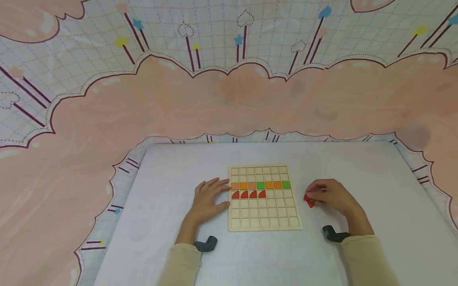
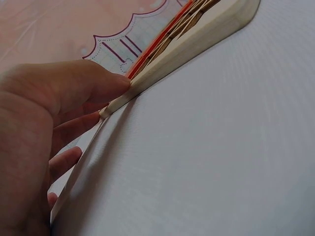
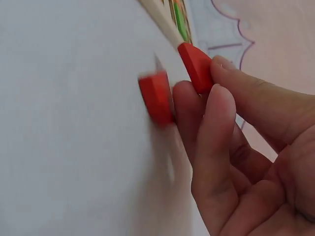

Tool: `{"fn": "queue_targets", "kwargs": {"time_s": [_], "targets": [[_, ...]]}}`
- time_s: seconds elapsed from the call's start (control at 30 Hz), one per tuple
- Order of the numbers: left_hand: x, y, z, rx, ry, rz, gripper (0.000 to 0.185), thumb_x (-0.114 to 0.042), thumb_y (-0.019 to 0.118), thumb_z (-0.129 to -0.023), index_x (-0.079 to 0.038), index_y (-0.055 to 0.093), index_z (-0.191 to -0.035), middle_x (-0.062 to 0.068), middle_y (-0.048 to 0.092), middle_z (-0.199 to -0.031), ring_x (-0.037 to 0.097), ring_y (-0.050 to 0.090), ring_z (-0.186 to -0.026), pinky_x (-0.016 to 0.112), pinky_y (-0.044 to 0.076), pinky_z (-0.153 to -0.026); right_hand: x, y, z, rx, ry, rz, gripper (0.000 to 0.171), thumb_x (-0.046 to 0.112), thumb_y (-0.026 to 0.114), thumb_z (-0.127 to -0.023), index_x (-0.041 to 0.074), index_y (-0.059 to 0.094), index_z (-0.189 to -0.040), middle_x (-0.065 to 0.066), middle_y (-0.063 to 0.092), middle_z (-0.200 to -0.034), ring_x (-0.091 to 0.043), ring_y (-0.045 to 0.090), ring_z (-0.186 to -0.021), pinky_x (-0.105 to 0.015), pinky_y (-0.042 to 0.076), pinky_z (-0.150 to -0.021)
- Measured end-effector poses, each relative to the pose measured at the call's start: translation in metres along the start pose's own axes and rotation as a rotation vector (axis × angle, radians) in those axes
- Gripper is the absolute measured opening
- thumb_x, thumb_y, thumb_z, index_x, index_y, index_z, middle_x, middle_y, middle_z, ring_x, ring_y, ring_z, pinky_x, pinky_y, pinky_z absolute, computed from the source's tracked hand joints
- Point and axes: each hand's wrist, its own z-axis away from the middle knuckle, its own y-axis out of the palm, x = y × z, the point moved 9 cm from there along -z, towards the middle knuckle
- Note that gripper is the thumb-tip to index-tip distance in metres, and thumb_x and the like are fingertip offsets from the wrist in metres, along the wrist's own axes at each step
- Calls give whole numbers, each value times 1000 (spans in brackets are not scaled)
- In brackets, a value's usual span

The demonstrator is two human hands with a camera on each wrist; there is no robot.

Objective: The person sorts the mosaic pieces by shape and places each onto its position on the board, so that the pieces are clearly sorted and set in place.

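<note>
A square wooden grid board (image 1: 264, 222) lies on the white table. One of its rows holds several orange and green square tiles (image 1: 269, 185). In the row below, red quarter-circle tiles (image 1: 253, 194) fill the left cells. My left hand (image 1: 207, 201) rests by the board's left side, fingers spread, its thumb touching the edge. Right of the board, my right hand (image 1: 330, 194) pinches a red tile (image 3: 197, 66) between thumb and fingers. A second, blurred red tile (image 3: 156, 98) shows against those fingertips; whether it is held I cannot tell.
White cloth covers the table (image 1: 171, 167). Behind it hangs a pink and white patterned cloth (image 1: 229, 103). A dark wrist device sits at each wrist, the left one (image 1: 206, 244) and the right one (image 1: 334, 234).
</note>
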Motion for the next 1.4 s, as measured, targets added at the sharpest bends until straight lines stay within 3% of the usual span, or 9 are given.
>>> {"fn": "queue_targets", "kwargs": {"time_s": [0.23, 0.4, 0.53, 0.67, 0.9, 1.4], "targets": [[0, 0, 0, 6, -2, 1, 45, -36, 73, -85, -30, 68, -129, -15, 51, -154, 21, 34, -152, 57, 13, -123, 11, 20, -11, 16, -26, -88, 24, 17, 76, -90, 5, 71, -111, -10, 73, -96, -20, 64, -73, -30, 55, -60], [0, 1, 0, 10, -2, -6, 45, -37, 73, -85, -30, 68, -129, -16, 51, -155, 20, 34, -152, 57, 12, -123, 20, 33, -17, -6, -32, -76, 19, 20, 78, -89, 12, 74, -106, -6, 72, -96, -20, 58, -75, -26, 42, -48], [0, 2, 0, 8, 0, -10, 45, -37, 73, -85, -30, 68, -129, -16, 50, -155, 20, 34, -152, 56, 12, -123, 31, 42, -22, -38, -54, -54, 16, 20, 78, -89, 13, 76, -103, -4, 72, -93, -19, 60, -80, -24, 47, -57], [0, 2, 0, 6, 5, -8, 45, -37, 73, -85, -30, 68, -129, -16, 51, -155, 20, 34, -152, 57, 13, -123, 41, 52, -26, -58, -68, -69, 17, 18, 77, -89, 9, 75, -103, -5, 73, -91, -18, 63, -76, -26, 54, -66], [0, 1, 0, 9, 1, -8, 45, -36, 73, -85, -30, 68, -129, -15, 51, -155, 20, 34, -152, 56, 12, -124, 53, 60, -30, -149, -77, 4, 14, 20, 81, -86, 12, 75, -97, 0, 74, -83, -14, 64, -80, -29, 48, -76], [-5, -3, 2, -34, 29, -16, 44, -35, 73, -83, -28, 69, -126, -11, 55, -152, 23, 39, -149, 61, 17, -121, 62, 71, -31, -192, -46, 86, 12, 20, 82, -85, 13, 78, -94, 2, 75, -80, -16, 64, -82, -30, 47, -75]]}}
